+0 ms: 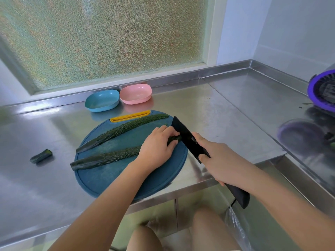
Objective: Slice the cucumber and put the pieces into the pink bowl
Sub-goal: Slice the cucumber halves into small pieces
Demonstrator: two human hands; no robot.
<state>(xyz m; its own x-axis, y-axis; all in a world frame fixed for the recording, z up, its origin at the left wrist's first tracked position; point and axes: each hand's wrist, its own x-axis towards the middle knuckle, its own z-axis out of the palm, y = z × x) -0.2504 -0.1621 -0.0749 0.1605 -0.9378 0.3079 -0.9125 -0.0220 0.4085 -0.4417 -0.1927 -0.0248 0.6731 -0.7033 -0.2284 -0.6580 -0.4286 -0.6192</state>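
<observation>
Two long cucumber halves lie on a round blue cutting board (108, 180). The far half (123, 129) runs diagonally, untouched. My left hand (157, 147) presses down on the right end of the near half (105, 157), fingers curled over it. My right hand (220, 163) grips a black knife (188, 138) by its handle; the blade stands on the near half's right end, right beside my left fingertips. The pink bowl (136, 93) sits beyond the board, with nothing visible in it.
A blue bowl (101, 100) sits left of the pink one. A cut cucumber end (41, 156) lies on the steel counter left of the board. A purple appliance (321, 91) stands at the far right. The counter edge runs just below the board.
</observation>
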